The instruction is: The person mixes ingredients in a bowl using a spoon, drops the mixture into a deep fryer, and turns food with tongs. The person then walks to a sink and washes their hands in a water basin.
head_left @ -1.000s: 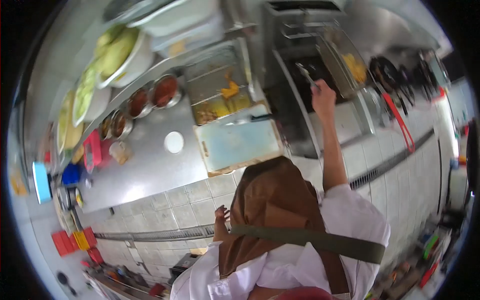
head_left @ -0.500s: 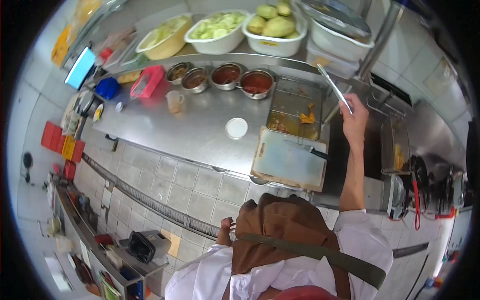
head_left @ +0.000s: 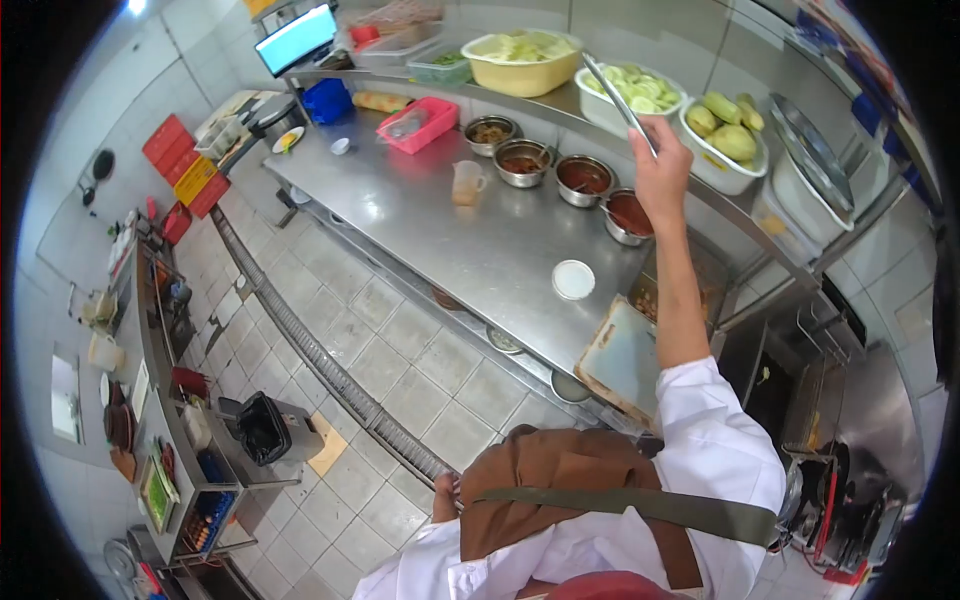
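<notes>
My right hand [head_left: 662, 165] is raised over the counter and closed round the lower end of slim metal tongs [head_left: 618, 98]. They slant up and left, passing in front of the tub of sliced cucumber [head_left: 652, 92] on the shelf. Below my forearm, a pan of red sauce [head_left: 628, 213] stands on the steel counter [head_left: 430, 235], and the arm partly covers the tray [head_left: 712, 275]. Low beside my brown apron [head_left: 560, 470] hangs my left hand [head_left: 446, 490], touching nothing I can make out; its fingers are mostly hidden.
The white cutting board [head_left: 615, 350] lies at the counter's near right end, partly behind my sleeve. A white round lid [head_left: 574, 280] and a plastic jug [head_left: 466, 184] stand on the counter. Along the tiled floor runs a drain grate [head_left: 340, 378], near a black-lined bin [head_left: 268, 428].
The view has swung left, showing more floor and counter. My right hand still grips the tongs, now in front of the cucumber tub. The left hand stays low at my side.
</notes>
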Demonstrator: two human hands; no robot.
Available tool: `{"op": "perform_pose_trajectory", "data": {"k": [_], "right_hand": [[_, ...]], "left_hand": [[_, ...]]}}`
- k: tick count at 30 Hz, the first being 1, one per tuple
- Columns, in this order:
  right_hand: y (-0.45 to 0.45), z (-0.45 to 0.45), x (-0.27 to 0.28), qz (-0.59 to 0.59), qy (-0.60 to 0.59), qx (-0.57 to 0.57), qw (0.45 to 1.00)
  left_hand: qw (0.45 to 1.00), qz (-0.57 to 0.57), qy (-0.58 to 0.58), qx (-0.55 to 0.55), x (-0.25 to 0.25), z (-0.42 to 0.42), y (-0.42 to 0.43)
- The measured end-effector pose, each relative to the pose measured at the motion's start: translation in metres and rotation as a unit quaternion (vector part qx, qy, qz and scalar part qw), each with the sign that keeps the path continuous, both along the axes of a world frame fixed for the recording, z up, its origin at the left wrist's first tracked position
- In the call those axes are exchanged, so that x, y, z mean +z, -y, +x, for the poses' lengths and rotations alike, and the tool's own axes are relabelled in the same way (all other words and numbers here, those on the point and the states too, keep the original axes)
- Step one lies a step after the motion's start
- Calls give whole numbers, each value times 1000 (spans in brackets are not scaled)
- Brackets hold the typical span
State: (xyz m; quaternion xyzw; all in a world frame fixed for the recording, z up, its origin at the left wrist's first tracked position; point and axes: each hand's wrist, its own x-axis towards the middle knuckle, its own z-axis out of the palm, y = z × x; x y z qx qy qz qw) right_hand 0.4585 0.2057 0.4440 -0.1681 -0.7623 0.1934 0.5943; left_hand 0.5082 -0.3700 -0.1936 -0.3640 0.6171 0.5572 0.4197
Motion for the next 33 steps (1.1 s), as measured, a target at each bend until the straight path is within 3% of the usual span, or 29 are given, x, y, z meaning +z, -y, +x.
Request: {"op": "perform_pose_trajectory", "data": {"k": [3,8,11,15,20,23,26,29,33], "right_hand": [[26,-57,17,57,-14,-20,998],[62,-128,18,86,-24,18,996],[65,-168,10,106,-26,35,993],[55,-230,8,124,-38,43,991],[20,-343,36,104,-38,30,993],[-30,-459,42,99,4,-10,995],[-76,-535,29,76,230,-43,969],[-59,-527,46,8,142,-42,989],[-66,-529,35,33,198,-50,978]], "left_hand": [[998,45,39,34,8,10,37],[991,-54,22,122,12,28,70],[981,56,36,180,14,27,79],[979,58,44,192,14,11,69],[979,41,42,193,22,-32,47],[981,29,31,187,33,-72,40],[985,12,13,170,43,-113,38],[990,-3,-21,141,51,-167,37],[991,-22,-76,108,67,-229,33]]}}
